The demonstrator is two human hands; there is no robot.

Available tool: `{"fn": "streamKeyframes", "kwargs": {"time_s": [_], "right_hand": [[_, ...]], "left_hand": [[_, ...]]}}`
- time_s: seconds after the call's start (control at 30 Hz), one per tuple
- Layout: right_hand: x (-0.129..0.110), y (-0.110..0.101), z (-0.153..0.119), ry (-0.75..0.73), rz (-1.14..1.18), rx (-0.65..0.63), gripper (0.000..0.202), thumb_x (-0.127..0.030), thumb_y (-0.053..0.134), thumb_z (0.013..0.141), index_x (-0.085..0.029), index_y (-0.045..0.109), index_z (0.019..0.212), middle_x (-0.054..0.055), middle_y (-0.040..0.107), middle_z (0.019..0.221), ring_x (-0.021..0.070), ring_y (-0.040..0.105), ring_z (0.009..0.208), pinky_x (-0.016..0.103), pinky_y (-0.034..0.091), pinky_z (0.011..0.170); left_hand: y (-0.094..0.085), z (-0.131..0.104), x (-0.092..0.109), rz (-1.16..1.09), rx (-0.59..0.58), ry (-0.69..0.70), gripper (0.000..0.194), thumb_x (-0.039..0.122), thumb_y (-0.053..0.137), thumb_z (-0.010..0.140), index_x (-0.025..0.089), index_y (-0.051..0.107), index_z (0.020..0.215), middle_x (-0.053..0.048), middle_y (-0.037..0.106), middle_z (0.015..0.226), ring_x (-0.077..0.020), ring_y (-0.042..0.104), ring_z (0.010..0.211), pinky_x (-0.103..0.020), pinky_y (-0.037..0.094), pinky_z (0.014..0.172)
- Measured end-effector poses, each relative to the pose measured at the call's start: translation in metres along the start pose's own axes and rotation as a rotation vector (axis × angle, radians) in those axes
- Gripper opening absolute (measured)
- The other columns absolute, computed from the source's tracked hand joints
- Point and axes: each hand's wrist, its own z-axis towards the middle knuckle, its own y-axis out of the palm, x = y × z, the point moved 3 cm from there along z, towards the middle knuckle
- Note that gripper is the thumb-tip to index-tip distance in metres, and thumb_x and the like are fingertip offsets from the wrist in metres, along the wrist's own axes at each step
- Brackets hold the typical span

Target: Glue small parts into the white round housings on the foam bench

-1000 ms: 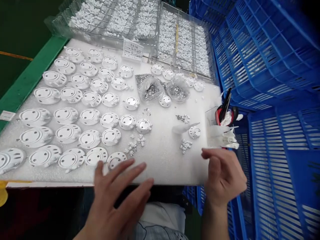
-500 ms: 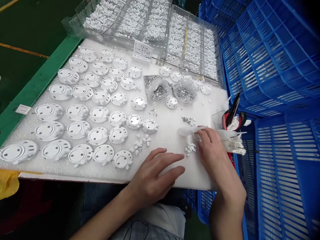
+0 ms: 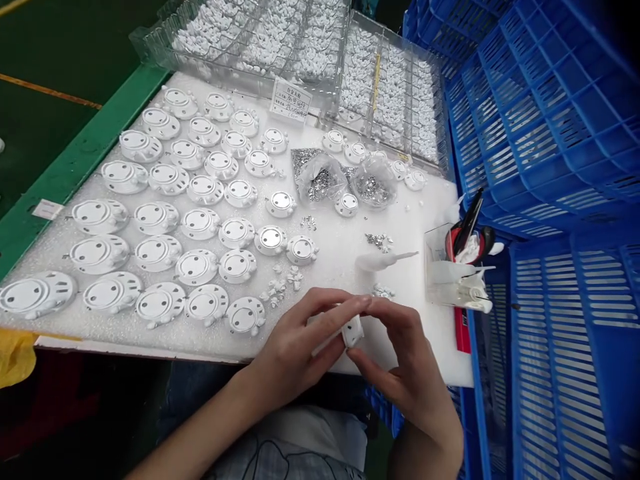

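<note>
Near the front edge of the white foam sheet (image 3: pixel 325 267), my left hand (image 3: pixel 305 340) and my right hand (image 3: pixel 400 353) meet around a small white part (image 3: pixel 353 331) with dark holes. Fingers of both hands grip it, and they partly hide it. Just beyond lies a translucent dropper bottle (image 3: pixel 377 261) with a thin tip. A little pile of white pieces (image 3: pixel 383 291) sits behind my right hand's fingers, and small silver pieces (image 3: pixel 377 240) lie farther back. Several white oval parts (image 3: pixel 237 265) stand in rows on the left.
Clear trays (image 3: pixel 265 40) of white pieces line the back, with a paper label (image 3: pixel 291 101) in front. Two plastic bags (image 3: pixel 373 183) hold silver bits. At the right are a clear container (image 3: pixel 440 287) with scissors (image 3: pixel 467 237) and blue crates (image 3: pixel 555 120).
My right hand has let go of the dropper bottle and moved down and left to my left hand. Both hands now hold the small white part.
</note>
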Motion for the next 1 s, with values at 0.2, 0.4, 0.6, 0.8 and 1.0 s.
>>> {"fn": "streamKeyframes", "kwargs": {"time_s": [0.2,0.4,0.6,0.8,1.0], "right_hand": [[0.008,0.01,0.003,0.051,0.204,0.045,0.046,-0.031,0.08,0.091,-0.033,0.058,0.131,0.004,0.074,0.125,0.0211,0.072,0.115,0.037,0.062,0.096],[0.009,0.019,0.006,-0.005,0.333,0.092,0.026,-0.024,0.074,0.094,-0.03,0.06,0.116,0.006,0.077,0.117,0.0224,0.072,0.107,0.041,0.061,0.089],[0.01,0.02,0.003,-0.043,0.308,0.178,0.024,-0.015,0.07,0.094,-0.029,0.064,0.113,0.006,0.08,0.111,0.0228,0.074,0.103,0.04,0.062,0.084],[0.011,0.02,0.0,-0.101,0.26,0.209,0.029,-0.011,0.066,0.094,-0.029,0.065,0.116,0.007,0.081,0.114,0.0245,0.074,0.106,0.044,0.062,0.086],[0.01,0.019,0.0,-0.093,0.237,0.265,0.024,-0.012,0.068,0.093,-0.029,0.065,0.11,0.005,0.081,0.107,0.0239,0.076,0.099,0.042,0.061,0.082]], "left_hand": [[-0.005,0.002,-0.002,-0.033,0.063,-0.092,0.027,0.001,0.068,0.093,0.021,0.073,0.111,-0.004,0.071,0.105,-0.0157,0.072,0.094,-0.024,0.062,0.086],[-0.006,0.002,-0.003,-0.066,0.13,-0.105,0.014,0.012,0.074,0.095,0.022,0.068,0.102,-0.003,0.069,0.097,-0.0152,0.069,0.087,-0.024,0.059,0.077],[-0.006,0.003,-0.003,-0.066,0.109,-0.115,0.014,0.013,0.074,0.095,0.022,0.066,0.103,-0.003,0.069,0.096,-0.0153,0.067,0.086,-0.024,0.058,0.076],[-0.007,0.003,-0.002,-0.049,0.11,-0.09,0.017,0.011,0.074,0.093,0.022,0.066,0.102,-0.003,0.071,0.098,-0.0162,0.068,0.088,-0.025,0.057,0.077],[-0.004,0.003,-0.003,-0.089,0.084,-0.097,0.019,0.01,0.072,0.093,0.022,0.064,0.105,-0.004,0.071,0.1,-0.0168,0.068,0.09,-0.025,0.057,0.078]]}}
